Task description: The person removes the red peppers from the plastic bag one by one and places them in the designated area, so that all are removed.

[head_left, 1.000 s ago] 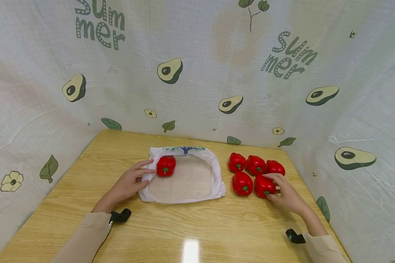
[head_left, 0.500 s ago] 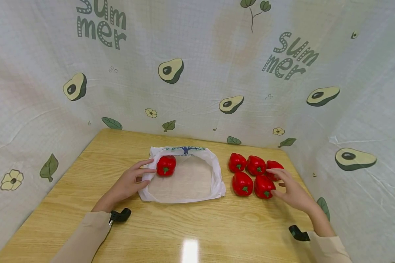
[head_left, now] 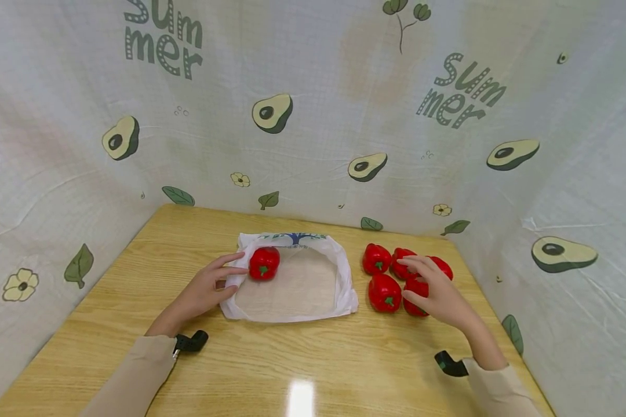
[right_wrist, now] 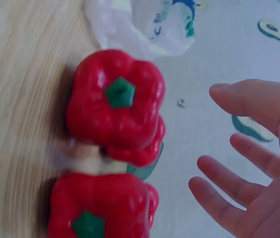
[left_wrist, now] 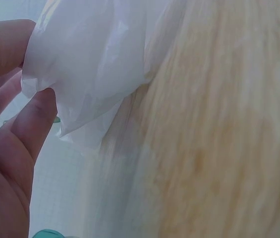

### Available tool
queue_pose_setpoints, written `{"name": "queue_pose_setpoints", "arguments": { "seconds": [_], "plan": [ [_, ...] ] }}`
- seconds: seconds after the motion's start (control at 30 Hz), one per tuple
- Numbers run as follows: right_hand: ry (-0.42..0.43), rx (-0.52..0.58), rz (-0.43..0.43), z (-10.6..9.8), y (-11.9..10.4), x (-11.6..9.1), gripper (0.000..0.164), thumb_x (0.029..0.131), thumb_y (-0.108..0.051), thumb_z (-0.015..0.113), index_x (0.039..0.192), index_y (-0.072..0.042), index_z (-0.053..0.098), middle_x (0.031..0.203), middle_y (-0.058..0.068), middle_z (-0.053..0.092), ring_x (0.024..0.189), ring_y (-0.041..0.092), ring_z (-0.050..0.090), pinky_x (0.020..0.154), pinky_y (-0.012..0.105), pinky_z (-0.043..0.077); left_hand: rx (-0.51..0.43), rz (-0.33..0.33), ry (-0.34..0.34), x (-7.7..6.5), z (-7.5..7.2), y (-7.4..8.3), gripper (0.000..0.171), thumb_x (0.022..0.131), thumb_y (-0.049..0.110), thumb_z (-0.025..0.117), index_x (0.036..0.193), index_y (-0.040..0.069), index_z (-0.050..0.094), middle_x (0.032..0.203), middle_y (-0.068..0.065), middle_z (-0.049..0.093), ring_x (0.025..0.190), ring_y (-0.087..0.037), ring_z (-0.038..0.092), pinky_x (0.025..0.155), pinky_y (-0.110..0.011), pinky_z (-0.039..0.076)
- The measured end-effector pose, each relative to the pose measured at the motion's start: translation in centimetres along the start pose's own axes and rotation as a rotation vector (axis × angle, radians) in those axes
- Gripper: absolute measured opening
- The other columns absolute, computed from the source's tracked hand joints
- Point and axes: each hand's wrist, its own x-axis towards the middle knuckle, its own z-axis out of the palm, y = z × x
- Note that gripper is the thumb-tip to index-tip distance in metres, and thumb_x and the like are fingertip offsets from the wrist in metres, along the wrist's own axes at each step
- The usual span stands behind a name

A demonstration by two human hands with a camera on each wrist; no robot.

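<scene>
In the head view, my left hand (head_left: pixel 203 289) is at the left rim of a white plastic bag (head_left: pixel 346 298), its fingers spread. The left wrist view shows thumb and fingertips touching the crumpled bag (left_wrist: pixel 90 64). One red bell pepper (head_left: pixel 264 263) with a green stem lies inside the bag at its left end. My right hand (head_left: pixel 443 295) hovers over a group of red bell peppers, fingers apart with nothing between them. It partly hides the front right pepper (head_left: pixel 414 304). Beside it sits the front left pepper (head_left: pixel 384 293), fully visible; the right wrist view shows a pepper (right_wrist: pixel 115 99) apart from the fingers.
Behind the front pair stand three more peppers: a left one (head_left: pixel 376 259), a middle one (head_left: pixel 400 269) and a right one (head_left: pixel 443 265). The wooden table (head_left: pixel 313 359) ends at a printed cloth (head_left: pixel 313 145) behind and at the sides.
My right hand has drawn away from the front right pepper, then shifted left and now hangs over the group. The left hand, bag and peppers stay in place.
</scene>
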Motion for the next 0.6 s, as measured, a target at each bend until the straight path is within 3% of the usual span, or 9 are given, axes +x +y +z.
{"name": "queue_pose_setpoints", "arguments": {
  "seconds": [0.1, 0.33, 0.6],
  "plan": [
    [0.004, 0.033, -0.012, 0.5, -0.9, 0.8, 0.069, 0.087, -0.002, 0.086, 0.149, -0.010, 0.056, 0.150, 0.012, 0.053, 0.129, 0.033, 0.057, 0.096, 0.056, 0.059, 0.000, -0.003, -0.005, 0.0, 0.0, 0.0, 0.042, 0.095, 0.003, 0.077, 0.135, 0.014, 0.074, 0.167, -0.005, 0.043, 0.144, -0.038, 0.049, 0.097, -0.048, 0.060],
    [0.003, 0.094, -0.053, 1.9, -2.5, 2.6, 0.070, 0.088, 0.000, 0.085, 0.150, -0.006, 0.054, 0.153, 0.016, 0.051, 0.129, 0.038, 0.058, 0.095, 0.054, 0.060, -0.012, -0.014, -0.013, 0.1, -0.1, 0.0, 0.041, 0.096, 0.005, 0.077, 0.136, 0.014, 0.074, 0.168, -0.003, 0.041, 0.145, -0.037, 0.048, 0.098, -0.049, 0.059],
    [-0.015, 0.143, -0.054, 3.4, -3.9, 4.3, 0.071, 0.088, -0.002, 0.085, 0.151, -0.011, 0.055, 0.154, 0.013, 0.051, 0.128, 0.038, 0.058, 0.099, 0.057, 0.058, 0.003, 0.006, 0.002, 0.0, 0.0, -0.2, 0.042, 0.096, 0.004, 0.077, 0.136, 0.014, 0.074, 0.167, -0.006, 0.042, 0.143, -0.039, 0.049, 0.097, -0.049, 0.060]
  ]
}}
